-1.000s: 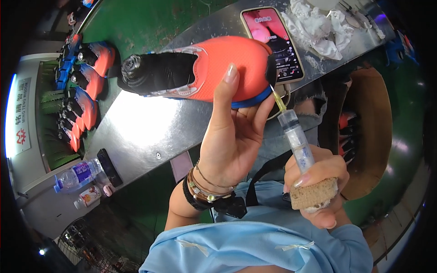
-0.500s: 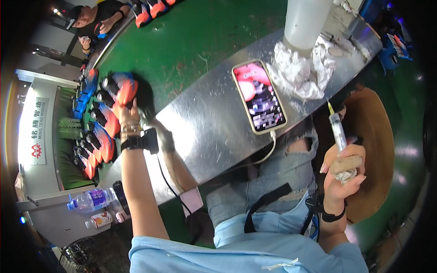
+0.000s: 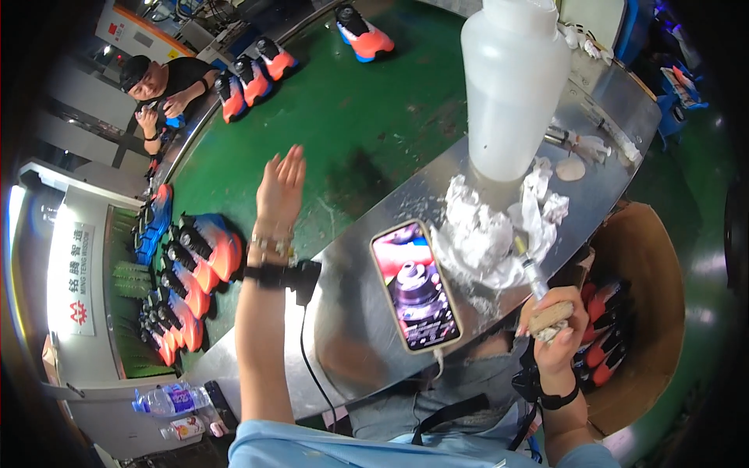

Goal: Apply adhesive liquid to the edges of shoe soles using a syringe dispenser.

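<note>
My left hand (image 3: pixel 281 191) is stretched out over the green surface, fingers straight and nothing held. To its left stands a cluster of black, orange and blue shoes (image 3: pixel 222 248), apart from the fingers. Down at the right, by the metal table's edge, my right hand (image 3: pixel 563 351) is closed round a syringe (image 3: pixel 534 274) with a yellowish tip. The same hand also holds a tan, rough-looking pad (image 3: pixel 551 314) and a bit of white material. In the view, the syringe tip overlaps a crumpled white cloth (image 3: pixel 484 226) on the metal.
A phone (image 3: pixel 417 285) with a lit screen and cable lies on the metal tabletop (image 3: pixel 355 312). Behind the cloth stands a large white plastic bottle (image 3: pixel 511 93). A cardboard box (image 3: pixel 651 312) holding shoes is at right. Further shoes (image 3: pixel 253 78) line the far edge, near another person (image 3: pixel 160 97).
My left hand has come away from the shoes and moved right. The right hand with the syringe has shifted left, toward the cloth. The view has tilted, showing more of the far side.
</note>
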A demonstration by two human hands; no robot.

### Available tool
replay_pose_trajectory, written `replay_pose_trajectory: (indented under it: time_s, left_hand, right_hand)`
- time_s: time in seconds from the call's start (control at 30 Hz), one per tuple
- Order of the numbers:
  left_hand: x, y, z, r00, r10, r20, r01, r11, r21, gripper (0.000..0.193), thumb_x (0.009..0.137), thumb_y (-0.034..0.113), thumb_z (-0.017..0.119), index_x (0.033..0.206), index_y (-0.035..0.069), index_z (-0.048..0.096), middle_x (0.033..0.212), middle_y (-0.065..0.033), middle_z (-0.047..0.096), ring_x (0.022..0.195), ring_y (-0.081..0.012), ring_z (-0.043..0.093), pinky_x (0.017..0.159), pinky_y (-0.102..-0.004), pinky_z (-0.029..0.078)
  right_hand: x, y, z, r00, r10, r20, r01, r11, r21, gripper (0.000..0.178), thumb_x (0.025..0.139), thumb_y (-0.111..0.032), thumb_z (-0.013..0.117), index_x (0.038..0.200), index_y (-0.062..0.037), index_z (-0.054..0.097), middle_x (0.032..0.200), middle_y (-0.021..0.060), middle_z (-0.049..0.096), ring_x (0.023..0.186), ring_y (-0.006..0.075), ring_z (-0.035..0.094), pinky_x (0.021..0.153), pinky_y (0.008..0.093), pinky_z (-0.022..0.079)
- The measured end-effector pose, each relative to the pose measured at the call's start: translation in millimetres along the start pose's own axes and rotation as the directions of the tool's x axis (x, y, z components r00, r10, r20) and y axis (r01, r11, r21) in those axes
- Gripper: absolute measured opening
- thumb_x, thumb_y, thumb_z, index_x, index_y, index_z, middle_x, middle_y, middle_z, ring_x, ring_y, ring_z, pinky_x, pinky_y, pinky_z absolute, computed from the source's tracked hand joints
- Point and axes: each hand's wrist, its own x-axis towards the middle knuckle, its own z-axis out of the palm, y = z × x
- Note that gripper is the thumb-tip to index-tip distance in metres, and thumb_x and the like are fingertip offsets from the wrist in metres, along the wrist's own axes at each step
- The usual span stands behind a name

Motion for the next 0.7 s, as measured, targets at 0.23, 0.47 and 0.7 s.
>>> replay_pose_trajectory:
  time_s: [0.23, 0.47, 0.7]
  left_hand:
    - [168.2, -80.1, 120.2, 0.946, -0.313, 0.077, 0.304, 0.946, 0.114, 0.061, 0.093, 0.035, 0.036, 0.124, -0.016, 0.024, 0.126, -0.0235, 0.041, 0.116, -0.0303, 0.044, 0.100, -0.0379, 0.036]
    - [270.5, -136.8, 166.4, 0.974, 0.147, -0.171, -0.095, 0.956, 0.278, 0.070, 0.074, 0.039, 0.068, 0.113, -0.012, 0.040, 0.103, -0.0180, 0.056, 0.096, -0.0257, 0.058, 0.078, -0.0360, 0.051]
    - [193.3, -87.0, 104.0, 0.975, 0.115, -0.190, -0.034, 0.922, 0.385, 0.042, 0.077, 0.023, 0.068, 0.095, -0.012, 0.052, 0.093, -0.0131, 0.059, 0.082, -0.0207, 0.062, 0.069, -0.0306, 0.054]
  right_hand:
    - [10.4, 7.3, -16.3, 0.985, 0.167, 0.053, -0.171, 0.980, 0.099, 0.057, 0.078, -0.053, 0.057, 0.082, 0.0037, 0.053, 0.057, 0.0098, 0.054, 0.047, 0.0160, 0.053, 0.044, 0.0260, 0.043]
    - [23.6, 7.4, -9.1, 0.989, 0.121, 0.086, -0.121, 0.993, 0.001, 0.056, 0.078, -0.056, 0.053, 0.084, -0.0008, 0.052, 0.054, 0.0141, 0.054, 0.042, 0.0208, 0.051, 0.040, 0.0305, 0.039]
    - [13.0, -12.1, -10.2, 0.992, 0.110, 0.059, -0.111, 0.994, 0.012, 0.053, 0.075, -0.049, 0.062, 0.080, 0.0034, 0.058, 0.060, 0.0134, 0.056, 0.052, 0.0221, 0.057, 0.049, 0.0296, 0.045]
